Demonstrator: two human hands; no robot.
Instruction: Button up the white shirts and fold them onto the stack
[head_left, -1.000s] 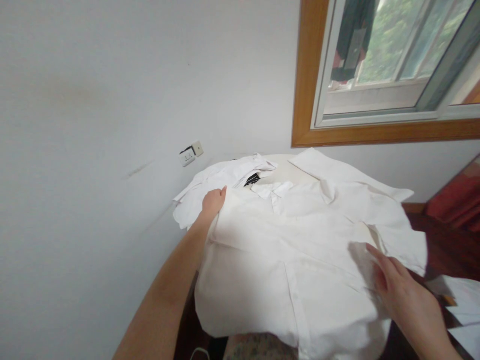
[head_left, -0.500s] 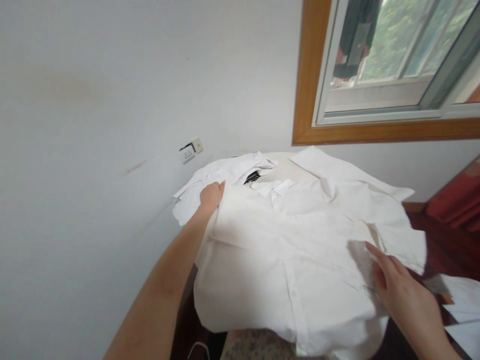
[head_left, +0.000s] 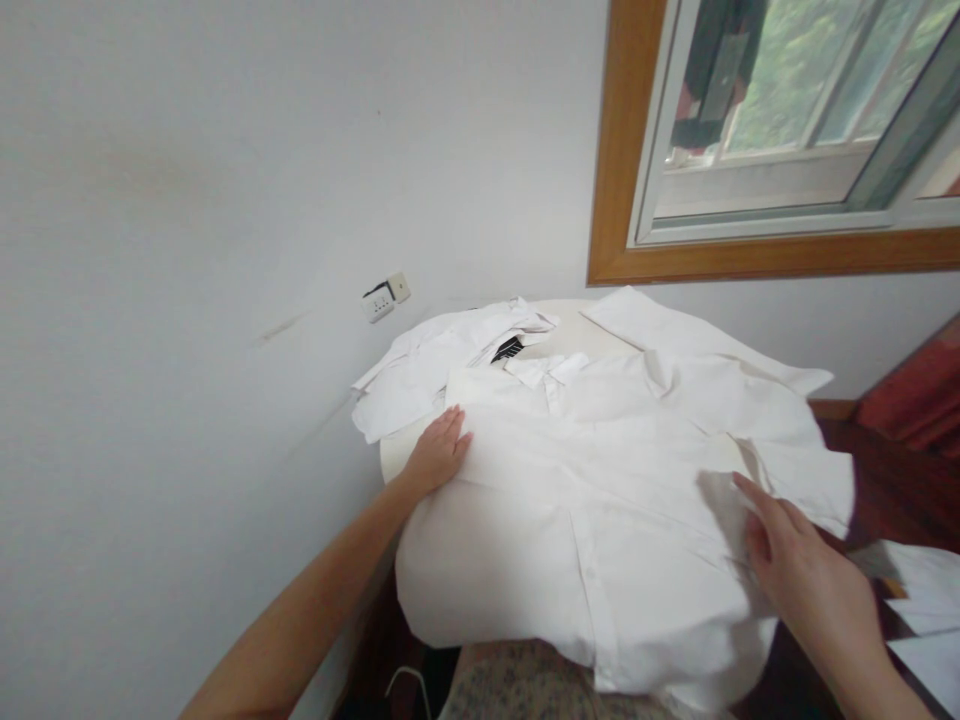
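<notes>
Since a second ago we are bringing our left hand [head_left: 439, 452] back toward us, off the far left shoulder of the white shirt [head_left: 600, 500] and down to its left edge. Our right hand [head_left: 802, 570] is staying where it was.

Closest to us, a patch of flowered fabric [head_left: 510, 690] is showing under the shirt's hem. Just beyond it, on the right, our right hand is lying palm down on the shirt's right side, fingers stretched out and slightly spread, the fingertips reaching toward a raised fold; it is pinching nothing. A little farther, on the left, our left hand is resting flat with its fingers together, pressing on the edge of the cloth where the pale table rim [head_left: 391, 462] is peeking out.

We are seeing the shirt spread front up over the table, its button strip running toward us and its collar [head_left: 547, 368] pointing away. Behind the collar, a pile of white garments [head_left: 420, 375] is lying against the wall, with a small black striped piece [head_left: 508, 349] showing in it. Farther up, a wall socket [head_left: 384, 297] is sitting on the white wall, and a wood-framed window [head_left: 622, 150] is filling the top right.
</notes>
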